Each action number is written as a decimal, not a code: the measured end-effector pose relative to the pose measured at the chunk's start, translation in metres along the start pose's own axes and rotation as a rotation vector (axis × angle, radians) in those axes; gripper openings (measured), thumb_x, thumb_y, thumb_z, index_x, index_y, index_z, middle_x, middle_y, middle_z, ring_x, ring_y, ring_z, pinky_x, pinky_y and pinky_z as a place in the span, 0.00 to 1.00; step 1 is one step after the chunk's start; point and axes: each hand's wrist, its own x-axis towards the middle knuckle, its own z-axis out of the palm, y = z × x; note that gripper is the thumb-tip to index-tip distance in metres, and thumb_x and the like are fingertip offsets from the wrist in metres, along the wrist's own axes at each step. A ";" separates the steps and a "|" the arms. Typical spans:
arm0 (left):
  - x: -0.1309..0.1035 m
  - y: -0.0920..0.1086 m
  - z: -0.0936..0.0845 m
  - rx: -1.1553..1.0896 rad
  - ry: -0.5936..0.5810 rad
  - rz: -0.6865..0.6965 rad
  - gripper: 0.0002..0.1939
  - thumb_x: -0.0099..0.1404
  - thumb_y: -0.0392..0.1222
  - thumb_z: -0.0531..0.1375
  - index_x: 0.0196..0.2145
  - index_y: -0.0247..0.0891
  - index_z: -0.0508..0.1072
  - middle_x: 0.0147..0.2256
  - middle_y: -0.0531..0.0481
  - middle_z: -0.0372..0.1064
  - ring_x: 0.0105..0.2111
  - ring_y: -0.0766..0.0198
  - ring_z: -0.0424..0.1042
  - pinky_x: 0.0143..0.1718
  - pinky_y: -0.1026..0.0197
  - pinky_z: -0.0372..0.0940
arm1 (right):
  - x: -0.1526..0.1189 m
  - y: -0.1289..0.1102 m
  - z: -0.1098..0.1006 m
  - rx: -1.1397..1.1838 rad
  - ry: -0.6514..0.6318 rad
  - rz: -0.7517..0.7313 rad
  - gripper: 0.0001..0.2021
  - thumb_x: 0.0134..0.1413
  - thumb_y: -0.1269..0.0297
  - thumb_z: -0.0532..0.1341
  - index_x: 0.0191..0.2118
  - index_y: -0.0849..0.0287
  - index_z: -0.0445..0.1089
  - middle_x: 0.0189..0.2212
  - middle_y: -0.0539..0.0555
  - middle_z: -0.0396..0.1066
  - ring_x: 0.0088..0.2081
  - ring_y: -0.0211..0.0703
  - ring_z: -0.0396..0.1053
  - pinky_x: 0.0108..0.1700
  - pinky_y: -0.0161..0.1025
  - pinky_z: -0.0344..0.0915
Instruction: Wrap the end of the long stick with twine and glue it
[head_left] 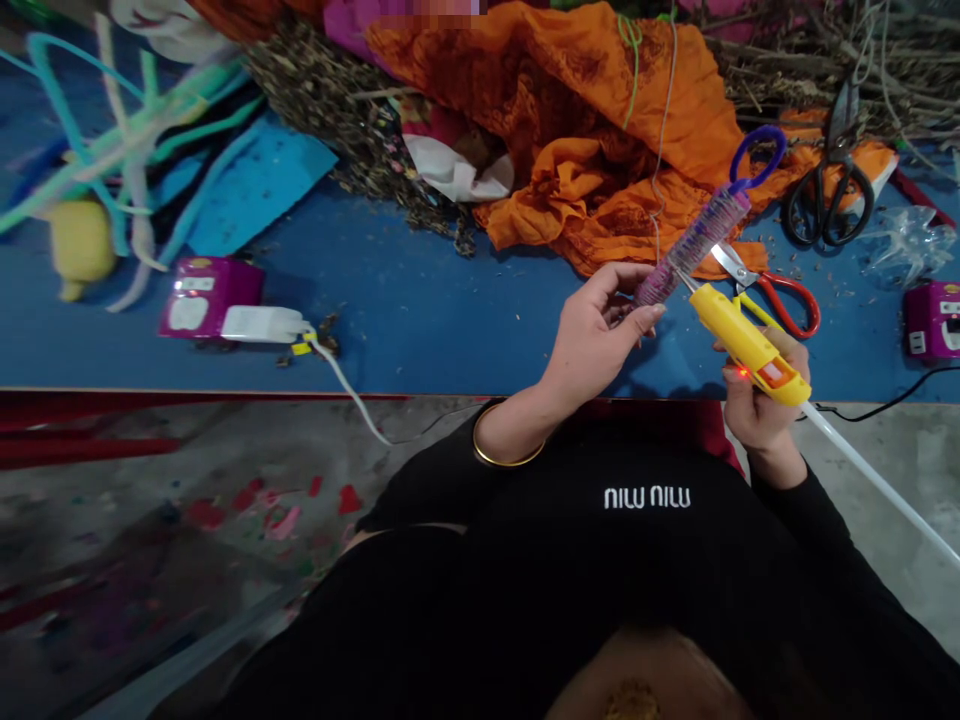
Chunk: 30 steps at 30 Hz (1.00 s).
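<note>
My left hand grips the lower end of a purple wrapped stick, which slants up to the right and ends in a fuzzy purple loop. My right hand is wrapped round a yellow glue gun with a small red light lit. A white glue stick runs out of its rear end. The gun's nozzle points up to the left, at or very near the side of the wrapped stick; exact contact is too small to tell.
Red-handled scissors lie just beyond the gun, black scissors farther right. Orange cloth and dried stems spread across the back. At left are a purple power block, a yellow object and pipe cleaners on the blue table.
</note>
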 end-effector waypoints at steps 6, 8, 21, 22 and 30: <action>0.000 -0.001 0.000 0.002 0.017 -0.012 0.16 0.64 0.44 0.70 0.48 0.39 0.74 0.40 0.50 0.77 0.28 0.70 0.73 0.30 0.66 0.71 | 0.004 -0.004 -0.001 -0.034 0.009 -0.052 0.12 0.67 0.61 0.60 0.51 0.54 0.74 0.45 0.58 0.77 0.39 0.46 0.78 0.36 0.44 0.78; 0.000 -0.002 0.000 0.004 0.017 -0.012 0.16 0.64 0.44 0.70 0.48 0.39 0.75 0.40 0.50 0.77 0.28 0.69 0.73 0.30 0.67 0.71 | 0.006 -0.006 -0.001 -0.036 0.025 -0.067 0.11 0.67 0.60 0.60 0.50 0.54 0.75 0.43 0.57 0.77 0.38 0.46 0.78 0.34 0.42 0.78; 0.000 -0.001 -0.002 0.046 -0.016 -0.004 0.18 0.65 0.49 0.69 0.49 0.39 0.73 0.43 0.49 0.77 0.30 0.68 0.74 0.30 0.65 0.72 | -0.002 0.002 0.003 0.038 0.012 -0.039 0.23 0.66 0.56 0.61 0.65 0.48 0.66 0.61 0.59 0.71 0.43 0.50 0.81 0.42 0.48 0.82; 0.000 -0.001 -0.002 0.039 -0.013 -0.006 0.18 0.65 0.49 0.69 0.48 0.39 0.74 0.43 0.49 0.77 0.30 0.69 0.74 0.30 0.65 0.71 | -0.002 0.001 0.004 0.035 0.015 -0.037 0.24 0.66 0.56 0.61 0.65 0.48 0.65 0.61 0.59 0.71 0.42 0.50 0.81 0.41 0.48 0.82; 0.000 0.000 0.000 0.020 0.010 -0.030 0.17 0.63 0.48 0.70 0.47 0.40 0.74 0.42 0.49 0.77 0.29 0.69 0.73 0.29 0.66 0.71 | -0.002 -0.001 0.003 -0.058 -0.007 -0.042 0.22 0.66 0.53 0.59 0.62 0.49 0.66 0.55 0.60 0.75 0.46 0.54 0.81 0.44 0.50 0.82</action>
